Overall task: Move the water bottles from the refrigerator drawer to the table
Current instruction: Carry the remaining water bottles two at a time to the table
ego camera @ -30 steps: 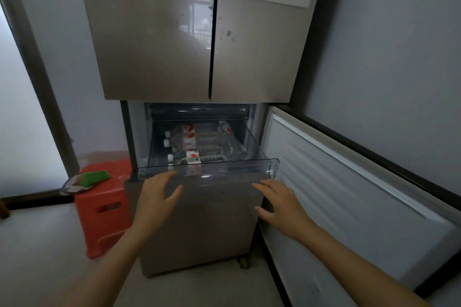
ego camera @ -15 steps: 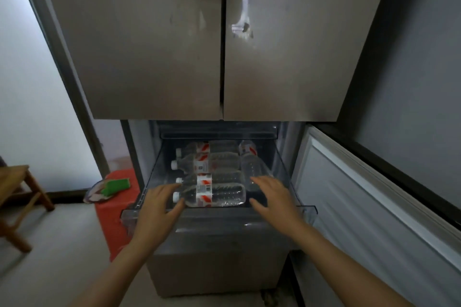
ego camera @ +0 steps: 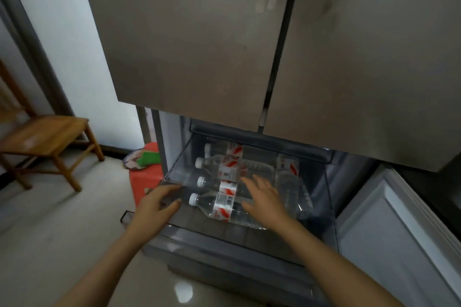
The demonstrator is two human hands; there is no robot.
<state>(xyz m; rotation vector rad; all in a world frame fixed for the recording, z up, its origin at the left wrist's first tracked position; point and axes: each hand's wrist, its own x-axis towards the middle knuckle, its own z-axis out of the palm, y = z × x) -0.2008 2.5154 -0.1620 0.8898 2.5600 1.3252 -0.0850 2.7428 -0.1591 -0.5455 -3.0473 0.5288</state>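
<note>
A person stands at a refrigerator with its clear lower drawer [ego camera: 328, 197] pulled out. Several water bottles [ego camera: 225, 172] lie on their sides inside, none lifted yet. The left hand [ego camera: 159, 207] and right hand [ego camera: 265, 198] reach in with fingers spread, gripping nothing. All the carrying is left to do, and no table is in sight.

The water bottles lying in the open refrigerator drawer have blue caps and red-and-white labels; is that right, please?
Not quite: the head view shows white caps, not blue. The water bottles do lie in the open refrigerator drawer with red-and-white labels.
</note>
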